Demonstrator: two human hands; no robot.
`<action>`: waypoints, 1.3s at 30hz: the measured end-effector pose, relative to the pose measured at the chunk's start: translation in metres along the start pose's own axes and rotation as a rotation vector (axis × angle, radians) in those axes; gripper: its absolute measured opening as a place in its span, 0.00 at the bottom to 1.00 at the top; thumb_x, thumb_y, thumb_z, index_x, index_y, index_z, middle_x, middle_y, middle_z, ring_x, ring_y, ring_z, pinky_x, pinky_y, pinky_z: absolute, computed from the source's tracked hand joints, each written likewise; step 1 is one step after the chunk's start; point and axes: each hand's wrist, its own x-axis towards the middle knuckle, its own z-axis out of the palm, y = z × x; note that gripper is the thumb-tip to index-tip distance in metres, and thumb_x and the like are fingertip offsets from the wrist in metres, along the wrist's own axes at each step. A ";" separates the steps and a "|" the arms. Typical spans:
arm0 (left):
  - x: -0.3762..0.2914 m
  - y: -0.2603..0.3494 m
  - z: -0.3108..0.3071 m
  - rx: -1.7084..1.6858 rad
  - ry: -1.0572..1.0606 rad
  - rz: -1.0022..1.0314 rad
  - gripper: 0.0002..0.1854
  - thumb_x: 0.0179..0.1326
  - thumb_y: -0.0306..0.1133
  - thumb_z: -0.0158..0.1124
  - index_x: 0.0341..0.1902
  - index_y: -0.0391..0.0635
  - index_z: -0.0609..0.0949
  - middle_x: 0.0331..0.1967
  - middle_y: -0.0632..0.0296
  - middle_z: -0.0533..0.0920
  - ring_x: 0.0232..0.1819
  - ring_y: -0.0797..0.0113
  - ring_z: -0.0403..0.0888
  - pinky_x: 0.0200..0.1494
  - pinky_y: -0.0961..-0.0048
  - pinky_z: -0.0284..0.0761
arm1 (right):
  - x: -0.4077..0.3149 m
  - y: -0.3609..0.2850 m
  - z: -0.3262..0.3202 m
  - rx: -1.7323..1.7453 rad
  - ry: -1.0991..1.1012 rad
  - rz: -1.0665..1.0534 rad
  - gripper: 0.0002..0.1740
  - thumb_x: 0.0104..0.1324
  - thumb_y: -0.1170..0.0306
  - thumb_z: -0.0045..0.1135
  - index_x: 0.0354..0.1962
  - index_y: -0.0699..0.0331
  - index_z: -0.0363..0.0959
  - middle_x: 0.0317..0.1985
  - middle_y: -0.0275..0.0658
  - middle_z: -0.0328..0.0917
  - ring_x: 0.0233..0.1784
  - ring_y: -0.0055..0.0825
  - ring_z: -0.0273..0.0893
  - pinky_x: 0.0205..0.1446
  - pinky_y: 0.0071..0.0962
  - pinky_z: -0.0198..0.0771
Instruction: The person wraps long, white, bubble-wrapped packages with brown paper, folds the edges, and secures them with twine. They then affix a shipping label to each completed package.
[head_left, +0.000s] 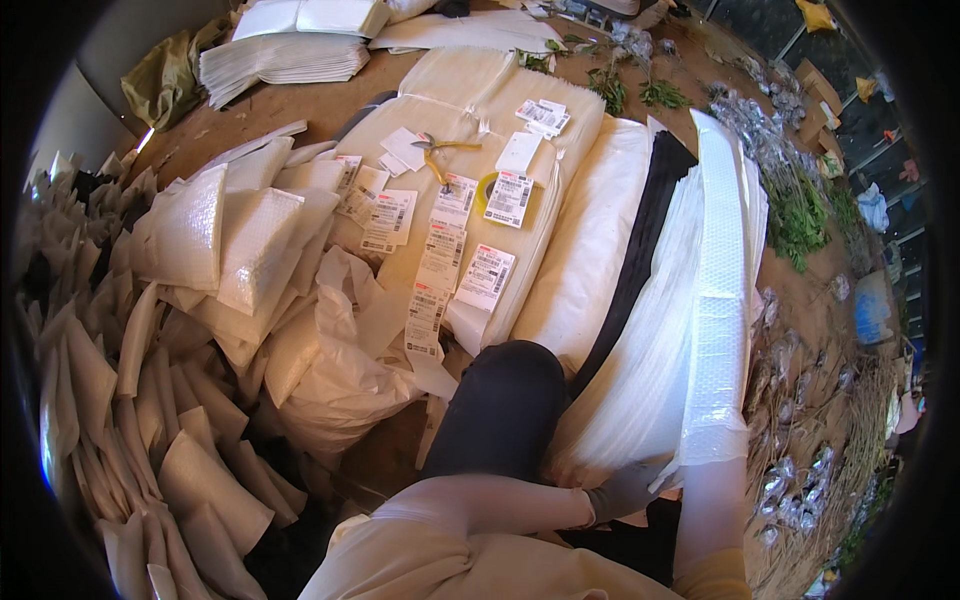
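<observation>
My left hand (628, 491), in a grey glove, is at the lower edge of a long white bubble-wrap bag (716, 300), its fingers closed by the bag's rim and partly hidden. My right forearm runs up into the open lower end of that bag; the right hand itself is out of sight. Beside the bag stands a fanned stack of thin white sheets or bags (645, 360). On a tied stack of cream-coloured sheets (450, 112) lie yellow-handled pliers or cutters (435, 161), a roll of yellow tape (486, 196) and several printed labels (485, 277).
Filled bubble mailers (255, 240) pile up at left, near a crumpled white plastic sack (352, 375). My dark-clad knee (510, 397) is at centre. Cut leafy stems (802, 210) and plastic-wrapped bundles (795, 480) lie on the brown floor at right. More white stacks (285, 64) stand behind.
</observation>
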 end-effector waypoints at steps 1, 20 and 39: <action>0.002 -0.005 0.002 0.026 0.068 0.045 0.24 0.79 0.44 0.49 0.71 0.44 0.73 0.63 0.46 0.80 0.65 0.48 0.77 0.70 0.58 0.68 | -0.001 0.002 0.002 -0.030 -0.005 0.003 0.21 0.77 0.65 0.49 0.62 0.65 0.71 0.45 0.38 0.79 0.45 0.28 0.77 0.48 0.28 0.72; -0.067 -0.058 0.008 -0.320 -0.210 -0.086 0.22 0.74 0.39 0.57 0.65 0.41 0.76 0.50 0.46 0.82 0.48 0.52 0.82 0.53 0.59 0.76 | -0.037 -0.002 -0.003 -0.418 -0.037 -0.147 0.21 0.73 0.63 0.54 0.59 0.64 0.75 0.49 0.43 0.81 0.51 0.39 0.78 0.56 0.37 0.73; -0.113 0.007 -0.074 -0.466 0.000 -0.657 0.14 0.76 0.34 0.58 0.55 0.35 0.83 0.48 0.60 0.87 0.49 0.71 0.85 0.51 0.73 0.83 | -0.285 -0.043 -0.078 -0.186 -0.321 -0.184 0.11 0.71 0.66 0.56 0.48 0.58 0.81 0.49 0.43 0.83 0.51 0.41 0.82 0.55 0.39 0.78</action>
